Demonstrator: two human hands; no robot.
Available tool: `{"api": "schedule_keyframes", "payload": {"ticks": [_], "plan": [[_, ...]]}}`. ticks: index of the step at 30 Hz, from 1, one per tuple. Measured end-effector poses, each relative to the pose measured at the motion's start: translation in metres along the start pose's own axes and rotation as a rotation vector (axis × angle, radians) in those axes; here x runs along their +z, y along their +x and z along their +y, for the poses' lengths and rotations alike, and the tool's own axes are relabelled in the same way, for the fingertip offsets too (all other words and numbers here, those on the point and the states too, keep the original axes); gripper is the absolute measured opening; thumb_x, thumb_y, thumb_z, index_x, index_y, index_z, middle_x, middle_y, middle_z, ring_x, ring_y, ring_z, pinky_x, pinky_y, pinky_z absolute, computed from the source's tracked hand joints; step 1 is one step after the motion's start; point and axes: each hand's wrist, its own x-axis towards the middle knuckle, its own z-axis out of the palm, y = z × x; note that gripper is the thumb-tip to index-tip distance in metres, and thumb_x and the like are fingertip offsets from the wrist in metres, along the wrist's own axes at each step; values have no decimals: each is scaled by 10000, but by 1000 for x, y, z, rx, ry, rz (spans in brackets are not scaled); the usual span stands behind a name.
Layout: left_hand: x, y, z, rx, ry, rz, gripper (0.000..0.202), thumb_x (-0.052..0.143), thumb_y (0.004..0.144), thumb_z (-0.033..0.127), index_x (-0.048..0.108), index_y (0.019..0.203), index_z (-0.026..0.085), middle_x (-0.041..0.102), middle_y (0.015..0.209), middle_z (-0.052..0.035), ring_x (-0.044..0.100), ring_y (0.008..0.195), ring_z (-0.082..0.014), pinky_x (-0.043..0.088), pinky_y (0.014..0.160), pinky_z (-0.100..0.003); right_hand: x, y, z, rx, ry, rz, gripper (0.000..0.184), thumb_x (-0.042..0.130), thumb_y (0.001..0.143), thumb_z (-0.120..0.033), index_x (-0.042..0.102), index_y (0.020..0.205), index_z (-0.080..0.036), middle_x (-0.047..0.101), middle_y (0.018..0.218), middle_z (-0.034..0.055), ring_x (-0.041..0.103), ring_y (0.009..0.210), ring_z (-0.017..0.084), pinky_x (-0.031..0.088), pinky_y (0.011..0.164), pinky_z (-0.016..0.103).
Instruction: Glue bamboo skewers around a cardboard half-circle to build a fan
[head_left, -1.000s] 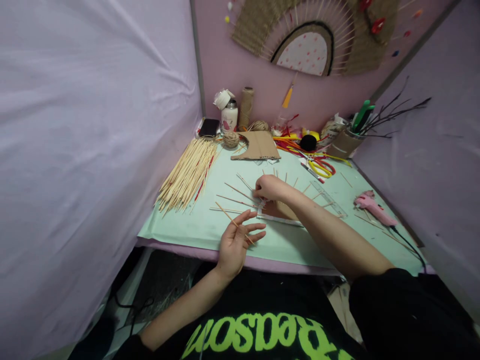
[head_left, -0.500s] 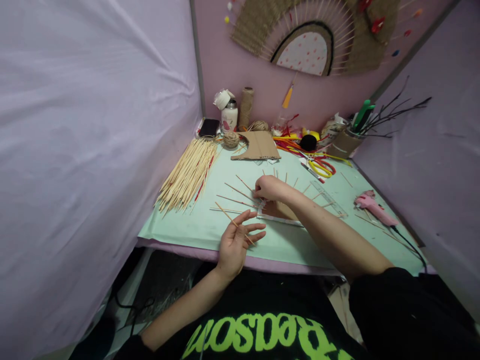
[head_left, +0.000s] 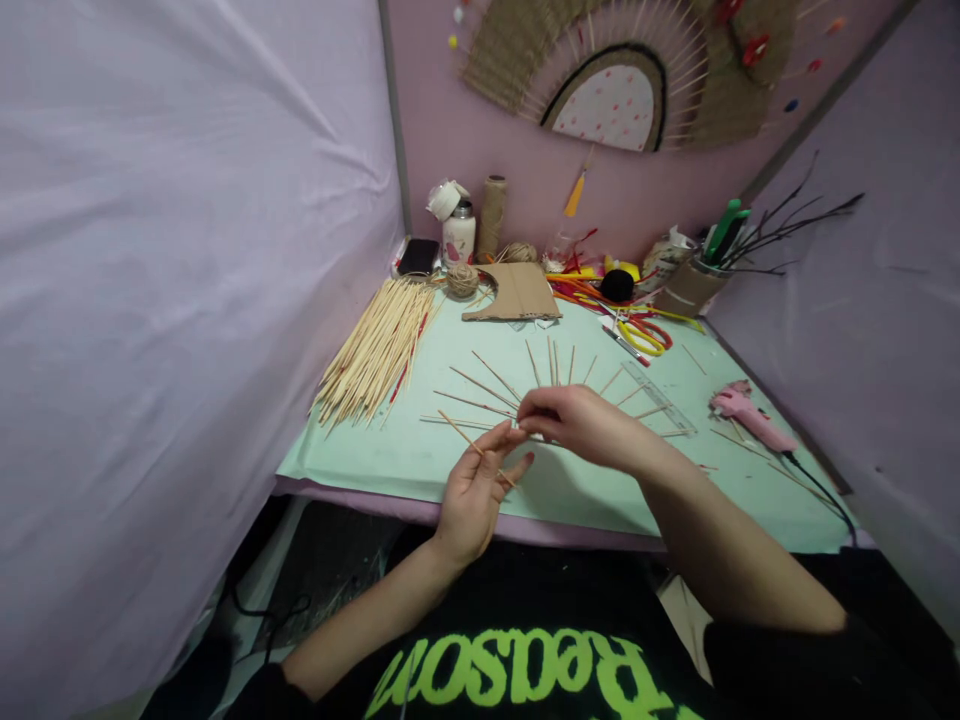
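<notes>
My left hand [head_left: 474, 490] is near the table's front edge, fingers pinched round a thin bamboo stick [head_left: 459, 431] that points up and left. My right hand [head_left: 574, 421] hovers just right of it, fingers curled, its fingertips meeting the left hand's fingertips at the stick; whether it grips the stick I cannot tell. Behind the hands, a fan of sticks [head_left: 525, 375] radiates on the green mat [head_left: 375, 450]; its base is hidden by my right hand.
A large pile of bamboo sticks [head_left: 379, 345] lies at the left. Cardboard piece [head_left: 516, 291], twine ball [head_left: 463, 278], spool, bottle and phone stand at the back. Scissors [head_left: 641, 335], a clear ruler [head_left: 660, 397] and a pink glue gun [head_left: 746, 415] lie right. Purple cloth walls enclose the table.
My right hand drew back from the fan's centre toward me and met the left hand's fingertips. The left hand's fingers closed more tightly round its stick.
</notes>
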Motion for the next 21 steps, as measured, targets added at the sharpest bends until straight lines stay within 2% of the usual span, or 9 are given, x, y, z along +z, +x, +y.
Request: {"api": "schedule_keyframes", "payload": {"ticks": [2,4,6,8,11,14,17,19,21], "plan": [[7,-2,1,27,19,-49,316,689,883,437,731,1133,248,570,1391,-99,530,1312,-295,502,1052,-479,6,-24,-5,-34,11,83,161,542,910,-198,701,932,-204,716,903,38,640,840,163,444,751,259],[14,-3,1,43,62,-86,283,673,896,418,745,1120,260,406,1546,-80,448,1385,-320,512,1042,-454,10,-41,-6,-63,31,168,209,556,902,-185,687,1061,-221,694,1042,67,633,940,187,462,817,298],[19,-3,1,28,105,-88,284,657,905,417,748,1127,265,302,1609,-63,396,1420,-332,534,1010,-416,14,-52,-6,-83,82,214,268,568,900,-181,667,1140,-248,665,1142,84,626,996,198,474,844,319],[23,-2,0,3,136,-77,310,648,906,434,744,1143,259,303,1610,-70,390,1422,-329,539,995,-388,21,-58,-7,-104,133,185,235,581,903,-188,676,1108,-252,677,1117,81,635,970,198,483,822,314],[26,0,-2,9,166,-89,347,662,889,467,756,1119,226,369,1579,-92,405,1415,-312,475,1073,-381,35,-59,-11,-131,186,101,121,596,902,-189,691,973,-212,717,976,68,647,878,189,479,772,295],[24,1,-5,-20,145,-90,384,662,892,466,714,1202,246,455,1527,-97,437,1398,-293,434,1115,-394,41,-54,-12,-107,211,108,103,583,898,-177,684,877,-188,726,908,62,641,825,177,469,748,284],[17,1,-7,12,152,-67,421,634,922,428,616,1326,312,497,1490,-77,491,1356,-270,458,1093,-412,25,-38,-2,-53,300,91,106,590,881,-207,665,811,-185,709,811,32,628,738,149,460,689,255],[10,0,-8,121,237,-58,382,610,939,417,628,1304,304,498,1465,-80,534,1307,-265,470,1084,-413,6,-20,10,59,399,119,123,595,878,-262,667,828,-176,671,705,7,602,651,131,448,628,233],[4,0,-9,200,345,-58,335,579,956,413,662,1250,275,502,1410,-97,593,1219,-253,509,1042,-403,-12,2,23,177,384,155,181,612,864,-316,668,787,-162,625,617,-10,548,566,114,406,554,219]]}}
